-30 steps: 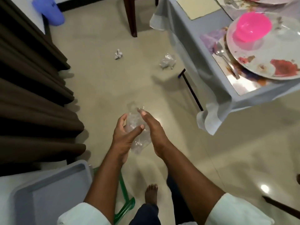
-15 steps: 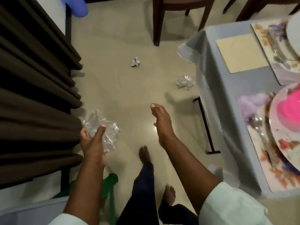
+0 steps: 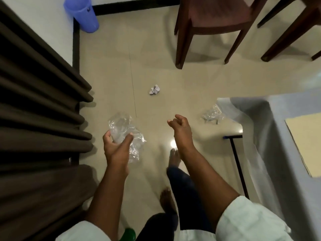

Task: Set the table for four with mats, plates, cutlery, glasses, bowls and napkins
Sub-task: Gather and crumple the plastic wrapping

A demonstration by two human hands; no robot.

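Left hand (image 3: 116, 148) pinches crinkled clear plastic wrap (image 3: 125, 133) at centre frame – a shapeless wad; right hand (image 3: 180, 129) empty, fingers loosely curled. Flat tan mat (image 3: 306, 142) on the table (image 3: 271, 122), right edge.

Blue bin (image 3: 81, 14), brown curtain (image 3: 38, 108)

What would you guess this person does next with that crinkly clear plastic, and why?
Probably carry it ahead to the blue bin and drop it in. The left hand grips the clear plastic wrapper, the right hand holds nothing, and the bin stands by the wall beyond. Similar scraps lie on the floor, so it may simply be dropped.
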